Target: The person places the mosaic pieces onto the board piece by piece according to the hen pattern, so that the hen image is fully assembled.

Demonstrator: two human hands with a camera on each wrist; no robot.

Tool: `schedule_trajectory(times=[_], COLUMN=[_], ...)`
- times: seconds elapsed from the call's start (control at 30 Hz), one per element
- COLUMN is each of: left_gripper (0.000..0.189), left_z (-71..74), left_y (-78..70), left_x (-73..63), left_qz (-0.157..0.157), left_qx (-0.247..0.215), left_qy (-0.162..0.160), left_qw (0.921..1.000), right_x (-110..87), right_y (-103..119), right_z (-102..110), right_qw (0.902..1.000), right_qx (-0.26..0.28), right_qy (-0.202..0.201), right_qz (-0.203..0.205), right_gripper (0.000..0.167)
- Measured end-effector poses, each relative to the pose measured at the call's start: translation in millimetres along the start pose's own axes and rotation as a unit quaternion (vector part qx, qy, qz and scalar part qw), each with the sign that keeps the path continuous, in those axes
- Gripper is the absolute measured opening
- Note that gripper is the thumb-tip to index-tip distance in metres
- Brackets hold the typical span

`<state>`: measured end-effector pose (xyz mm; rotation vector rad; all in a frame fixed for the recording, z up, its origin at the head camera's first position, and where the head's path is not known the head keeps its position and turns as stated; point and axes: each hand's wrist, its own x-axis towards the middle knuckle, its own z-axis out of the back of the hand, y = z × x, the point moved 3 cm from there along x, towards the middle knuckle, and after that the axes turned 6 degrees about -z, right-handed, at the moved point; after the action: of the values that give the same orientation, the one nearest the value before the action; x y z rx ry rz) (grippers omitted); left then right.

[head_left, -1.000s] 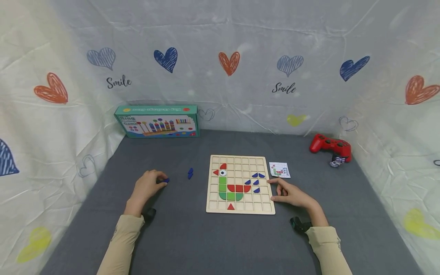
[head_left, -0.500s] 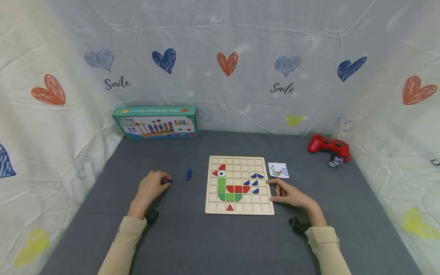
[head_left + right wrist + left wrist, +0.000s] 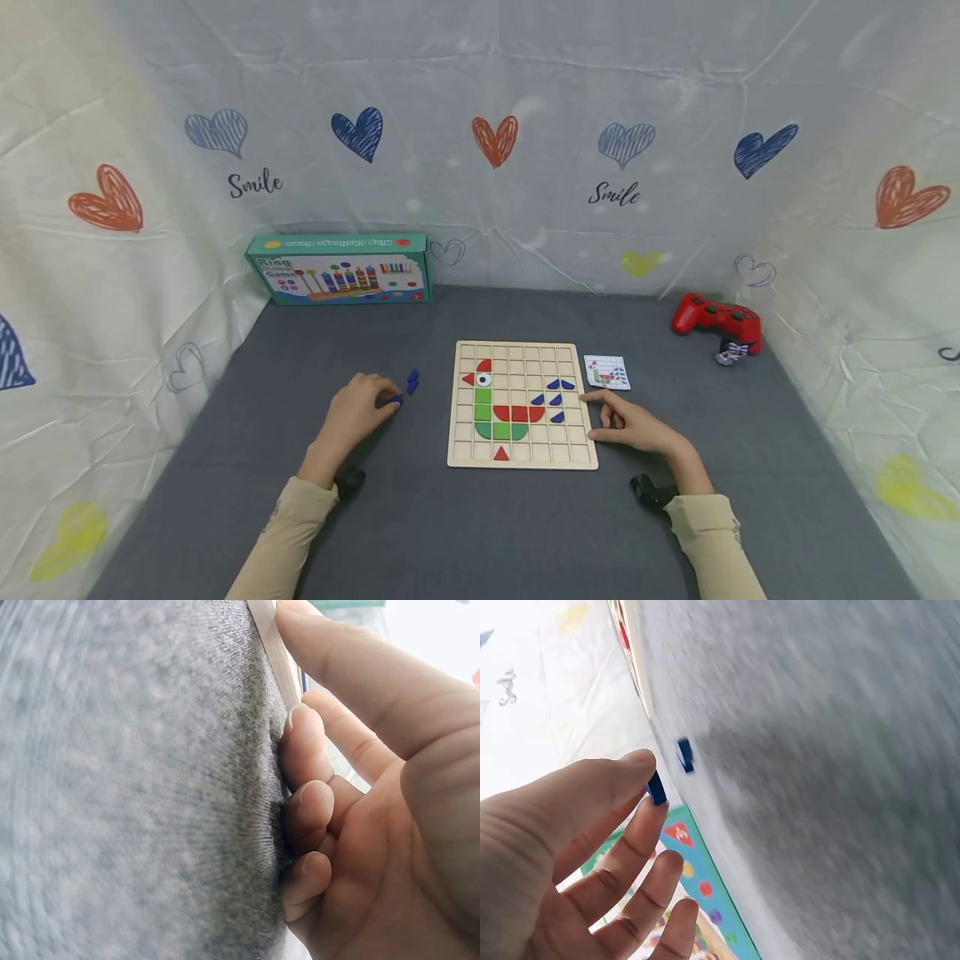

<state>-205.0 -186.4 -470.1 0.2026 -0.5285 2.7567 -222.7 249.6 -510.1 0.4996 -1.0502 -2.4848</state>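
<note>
My left hand pinches a small blue puzzle piece between thumb and fingertips, low above the cloth. Just beyond it, a couple of similar blue puzzle pieces lie close together. The square wooden grid board is to the right. On it, red, green and blue pieces and an eye tile form a bird. At the board's right edge rests my right hand, its thumb and index fingertip touching the rim; the other fingers are bent in. The right wrist view shows its thumb against the board's edge.
A printed card with a bird pattern lies right of the board. Farther back are a red game controller with a small dark strappy object beside it, and a green ring game box. Grey cloth covers the table.
My left hand has moved right with the blue piece, closer to the loose blue pieces and the board. The right hand has stayed at the board's edge.
</note>
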Motion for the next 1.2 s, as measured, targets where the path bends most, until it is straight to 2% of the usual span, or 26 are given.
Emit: schedule_trajectory(times=[0.13, 0.33, 0.5, 0.67, 0.9, 1.2], left_gripper=[0.015, 0.012, 0.012, 0.014, 0.014, 0.011], left_z=[-2.1, -7.4, -13.1, -19.6, -21.7, -35.2], left_y=[-13.5, -31.0, -45.4, -63.9, -89.6, -108.3], left_x=[2.9, 9.0, 18.1, 29.7, 42.3, 53.0], left_qz=[-0.019, -0.030, -0.050, -0.073, -0.111, -0.149], left_qx=[-0.004, -0.013, -0.026, -0.024, -0.036, -0.045], left_qy=[-0.005, 0.002, 0.008, 0.019, 0.039, 0.060], left_qw=[0.9998, 0.9995, 0.9984, 0.9969, 0.9924, 0.9860], right_x=[0.6, 1.1, 0.8, 0.3, 0.4, 0.7], right_y=[0, 0, 0, 0, -1, 1], right_z=[0, 0, 0, 0, -1, -2], right_qw=[1.0000, 1.0000, 1.0000, 0.9999, 0.9998, 0.9999], right_qx=[0.001, 0.004, 0.005, 0.005, 0.005, 0.012], right_qy=[0.000, -0.001, 0.000, -0.004, -0.008, -0.009], right_qz=[0.005, 0.005, -0.003, 0.009, 0.015, 0.002], right_gripper=[0.055, 0.054, 0.055, 0.055, 0.053, 0.055])
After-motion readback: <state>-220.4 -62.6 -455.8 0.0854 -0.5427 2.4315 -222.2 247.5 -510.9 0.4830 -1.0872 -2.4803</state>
